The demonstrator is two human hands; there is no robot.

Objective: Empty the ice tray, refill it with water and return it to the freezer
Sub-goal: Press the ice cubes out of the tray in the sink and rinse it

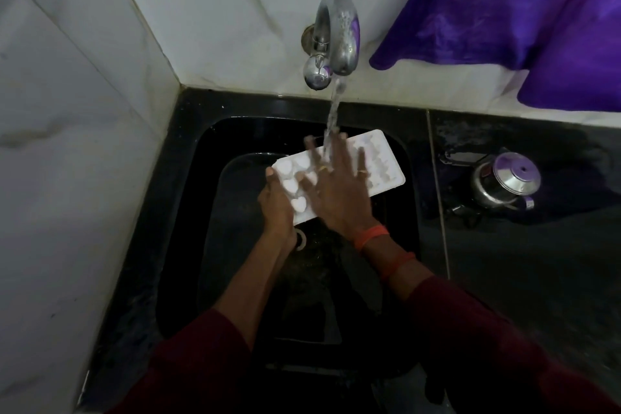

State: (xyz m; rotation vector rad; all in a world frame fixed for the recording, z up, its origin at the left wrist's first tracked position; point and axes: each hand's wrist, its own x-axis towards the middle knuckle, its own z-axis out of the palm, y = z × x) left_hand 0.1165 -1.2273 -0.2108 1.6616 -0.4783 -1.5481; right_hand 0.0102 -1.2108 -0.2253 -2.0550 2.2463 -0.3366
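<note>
Water (333, 114) streams onto white heart-moulded tray (386, 166); left fingers (271, 178) clamp its edge, right fingers (340, 156) splayed.

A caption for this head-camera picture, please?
Left hand holds a white ice tray under the running tap while the right hand spreads over it.

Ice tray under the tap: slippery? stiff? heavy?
Likely slippery: water runs over the tray. Probably light and fairly stiff: the left hand seems to hold it by one end, no sag showing. Its pockets may spill if tipped.
</note>
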